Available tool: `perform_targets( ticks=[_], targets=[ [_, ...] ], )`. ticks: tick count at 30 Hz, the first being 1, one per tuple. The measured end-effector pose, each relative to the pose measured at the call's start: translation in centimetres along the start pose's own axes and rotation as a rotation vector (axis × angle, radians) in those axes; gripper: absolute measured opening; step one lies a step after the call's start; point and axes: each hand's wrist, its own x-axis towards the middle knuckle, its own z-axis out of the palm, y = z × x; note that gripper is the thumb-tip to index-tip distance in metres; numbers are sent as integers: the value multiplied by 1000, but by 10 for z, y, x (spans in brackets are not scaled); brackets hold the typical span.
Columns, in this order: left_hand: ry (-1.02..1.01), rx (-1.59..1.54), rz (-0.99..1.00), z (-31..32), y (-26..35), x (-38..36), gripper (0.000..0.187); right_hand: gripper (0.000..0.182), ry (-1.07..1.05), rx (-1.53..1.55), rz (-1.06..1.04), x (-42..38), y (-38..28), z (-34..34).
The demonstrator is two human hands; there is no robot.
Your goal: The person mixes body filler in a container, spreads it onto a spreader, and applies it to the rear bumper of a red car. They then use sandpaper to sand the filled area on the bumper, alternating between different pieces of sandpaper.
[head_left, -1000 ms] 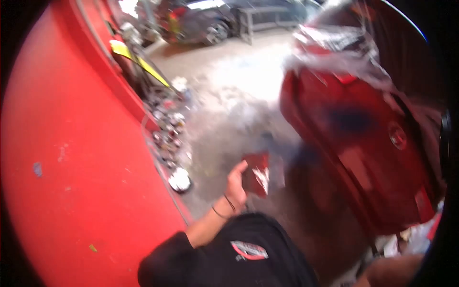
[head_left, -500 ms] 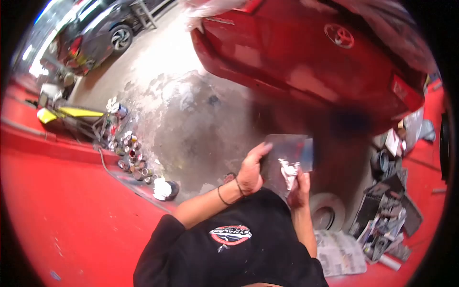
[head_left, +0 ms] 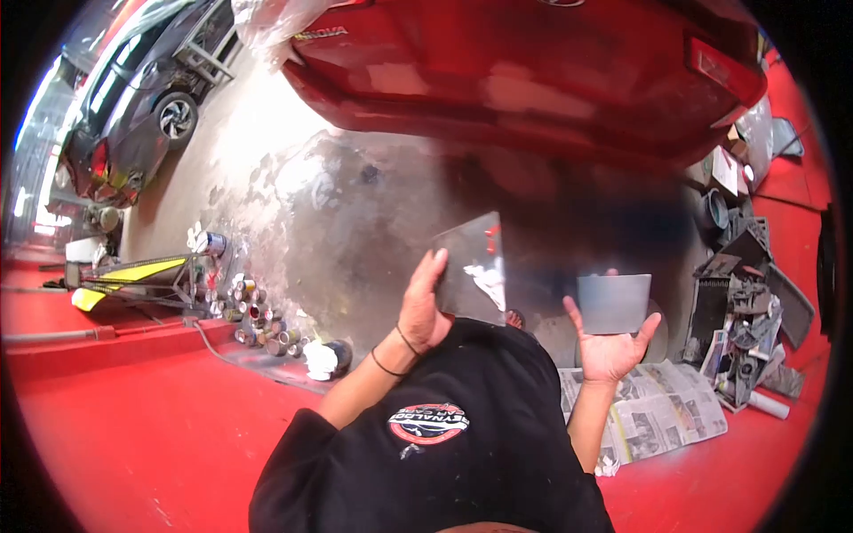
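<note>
My left hand grips a flat smooth mixing plate by its left edge, thumb along the side. The plate is tilted. On it sit a lump of white putty and a few small red streaks above it. My right hand is apart from the plate, palm up, holding a flat grey rectangular spreader between the thumb and fingers; most of those fingers are hidden behind it. Ahead is the red car's rear, with dull lighter patches on its paint.
Open cans cluster at the left by a red ledge, near a tub with white material. Newspaper lies at lower right, below a pile of scrap parts. A dark car stands at upper left.
My right hand has moved right with the spreader, away from the plate. The left hand has shifted left and tilted the plate. The view has turned, so the red car sits higher.
</note>
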Motion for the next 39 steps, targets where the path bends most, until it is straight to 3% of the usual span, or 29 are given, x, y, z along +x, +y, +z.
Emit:
perform_targets(
  ticks=[2, 6, 7, 13, 15, 18, 20, 21, 26, 29, 31, 34, 39],
  targets=[
    [27, -47, -12, -6, 4, -3, 35, 71, -101, 85, 162, -1, 8, 3],
    [31, -72, 38, -24, 2, -6, 43, 68, 85, 35, 266, 9, 11, -4],
    [35, -65, 63, -26, 1, -7, 43, 63, 175, -1, 267, 11, 12, 4],
    [141, -16, 141, -31, -6, -17, 38, 59, 259, -168, 306, 21, 21, 3],
    [212, 4, 148, -34, -10, -20, 34, 59, 244, -199, 342, 20, 29, 2],
    [148, 51, 168, -38, -11, -24, 41, 63, 226, -223, 369, 16, 35, -8],
    [161, 99, 185, -40, -13, -27, 43, 67, 297, -274, 290, 14, 39, -7],
    [148, 156, 184, -39, -14, -27, 46, 70, 209, -287, 313, 13, 37, -9],
    [96, 260, 216, -49, -20, -21, 41, 66, 164, -406, 226, 15, 31, -15],
    [51, 373, 210, -52, -28, -15, 43, 51, -103, -949, 94, 21, 29, -10],
    [215, 513, 252, -65, -40, -5, 47, 44, -252, -1288, 4, 32, 29, -4],
    [37, 576, 322, -38, -17, -12, 44, 40, -575, -1785, -248, 42, 43, 40],
    [14, 860, 427, -15, -7, -12, 42, 36, -772, -1993, -418, 55, 63, 86]
  ],
)
